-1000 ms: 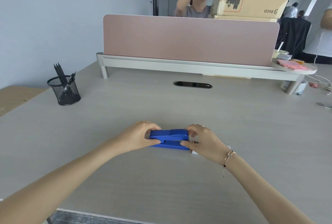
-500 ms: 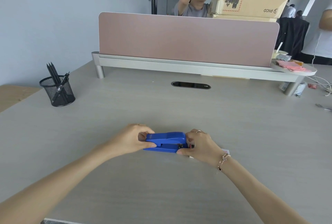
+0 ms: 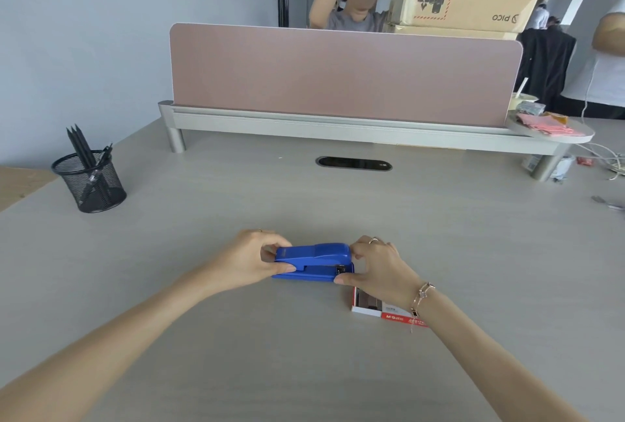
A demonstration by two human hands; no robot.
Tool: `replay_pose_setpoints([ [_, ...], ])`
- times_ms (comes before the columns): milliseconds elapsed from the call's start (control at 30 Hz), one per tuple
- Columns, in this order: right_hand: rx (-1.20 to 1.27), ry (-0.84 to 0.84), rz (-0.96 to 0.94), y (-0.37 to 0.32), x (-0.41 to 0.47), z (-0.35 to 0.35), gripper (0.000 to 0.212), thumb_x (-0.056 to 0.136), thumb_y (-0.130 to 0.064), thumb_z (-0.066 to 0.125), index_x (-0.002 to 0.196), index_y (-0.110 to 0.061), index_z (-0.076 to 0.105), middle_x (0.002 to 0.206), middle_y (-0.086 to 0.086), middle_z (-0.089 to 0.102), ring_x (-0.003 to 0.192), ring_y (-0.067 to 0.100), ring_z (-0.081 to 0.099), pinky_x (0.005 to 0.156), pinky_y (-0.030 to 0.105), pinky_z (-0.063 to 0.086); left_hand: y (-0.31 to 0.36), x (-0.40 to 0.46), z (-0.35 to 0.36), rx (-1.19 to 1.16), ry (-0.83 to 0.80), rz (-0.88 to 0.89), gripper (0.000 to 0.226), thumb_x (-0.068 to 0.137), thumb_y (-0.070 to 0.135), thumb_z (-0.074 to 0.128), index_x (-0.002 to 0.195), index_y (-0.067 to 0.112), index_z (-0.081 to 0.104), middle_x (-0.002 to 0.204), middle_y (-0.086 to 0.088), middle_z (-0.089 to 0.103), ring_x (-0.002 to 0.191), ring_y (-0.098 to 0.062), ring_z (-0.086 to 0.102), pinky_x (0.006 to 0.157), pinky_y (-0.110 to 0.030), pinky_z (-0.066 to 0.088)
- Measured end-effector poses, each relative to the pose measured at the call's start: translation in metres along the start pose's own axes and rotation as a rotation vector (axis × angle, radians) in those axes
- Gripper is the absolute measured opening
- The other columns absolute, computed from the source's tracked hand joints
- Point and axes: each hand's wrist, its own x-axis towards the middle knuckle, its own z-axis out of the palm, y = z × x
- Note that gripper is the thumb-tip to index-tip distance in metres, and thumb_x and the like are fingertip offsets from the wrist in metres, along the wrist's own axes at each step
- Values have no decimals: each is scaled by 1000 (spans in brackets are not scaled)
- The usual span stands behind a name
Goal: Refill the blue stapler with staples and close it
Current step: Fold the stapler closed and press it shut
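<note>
On the pale grey wood-grain table [image 3: 338, 354], near its front middle, the glossy blue plastic stapler [image 3: 313, 262] lies with its long axis running left to right across the view. Its rounded, taller end points right and its flatter end left; a small dark metal part shows at the right end between the top arm and the base. The top arm sits low over the base, the stapler looking closed or nearly so. The left hand [image 3: 252, 261] grips the left end, thumb in front and fingers [image 3: 270, 248] curled behind. The right hand [image 3: 380, 267] grips the right end, thumb at the lower front corner. Just beside the stapler, under the right wrist, lies an open red-and-white cardboard staple box [image 3: 382, 310] with grey staples inside.
</note>
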Motion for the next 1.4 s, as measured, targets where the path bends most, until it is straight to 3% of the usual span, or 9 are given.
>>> replay_pose_setpoints([
  [200, 4, 15, 2, 16, 29, -13, 29, 76, -34, 66, 99, -18, 60, 94, -1, 52, 96, 20, 45, 91, 34, 34, 0, 36, -2, 14, 12, 14, 27, 78, 17, 81, 85, 39, 68, 93, 10, 72, 82, 0, 70, 87, -30, 58],
  [367, 20, 35, 30, 38, 65, -26, 31, 75, -33, 67, 101, -18, 60, 96, -1, 52, 98, 20, 45, 92, 33, 35, -3, 82, -5, 15, 14, 2, 17, 79, 17, 80, 95, 19, 74, 95, 6, 75, 84, -1, 71, 87, -31, 59],
  [500, 30, 54, 43, 56, 97, -36, 32, 75, -34, 68, 102, -18, 60, 98, 1, 53, 99, 19, 44, 92, 32, 34, -6, 121, -9, 31, 22, 20, 19, 80, 16, 80, 99, 14, 75, 92, 6, 75, 74, 7, 68, 86, -31, 57],
  [633, 12, 58, 45, 71, 129, -43, 33, 76, -34, 67, 104, -18, 59, 96, 0, 51, 96, 18, 42, 91, 33, 33, -11, 157, -15, 47, 21, 21, 21, 81, 16, 79, 101, 13, 74, 97, 1, 77, 83, -7, 73, 87, -33, 58],
  [833, 31, 65, 61, 92, 173, -47, 34, 76, -33, 67, 105, -18, 59, 99, 3, 53, 98, 19, 44, 94, 33, 33, -24, 202, -20, 43, 21, 17, 17, 82, 15, 77, 99, 16, 74, 97, 3, 76, 85, -7, 71, 89, -33, 58],
  [967, 66, 64, 73, 107, 198, -45, 30, 73, -34, 69, 100, -22, 61, 99, 4, 54, 100, 21, 45, 93, 35, 37, -34, 229, -22, 34, 14, 20, 14, 84, 16, 76, 96, 23, 73, 97, 7, 74, 85, -3, 71, 87, -26, 57],
  [1100, 106, 17, 95, 116, 216, -47, 18, 74, -31, 68, 88, -25, 58, 97, 9, 53, 97, 24, 48, 86, 35, 43, -43, 251, -21, 14, 5, 36, 24, 85, 14, 75, 87, 36, 66, 92, 14, 70, 77, 13, 66, 75, -5, 51],
  [1200, 83, 15, 127, 123, 229, -46, 27, 74, -31, 68, 86, -9, 58, 96, 10, 52, 92, 25, 51, 81, 35, 44, -51, 267, -19, -2, 13, 39, 21, 85, 13, 75, 92, 31, 67, 94, 10, 69, 76, 14, 65, 82, -14, 53],
  [1400, 98, 22, 140, 136, 256, -45, 27, 74, -30, 68, 83, -7, 57, 98, 12, 53, 89, 26, 53, 81, 36, 45, -66, 294, -18, 28, 49, 51, 22, 83, 21, 78, 92, 37, 65, 91, 12, 67, 85, -4, 67, 89, -33, 55],
])
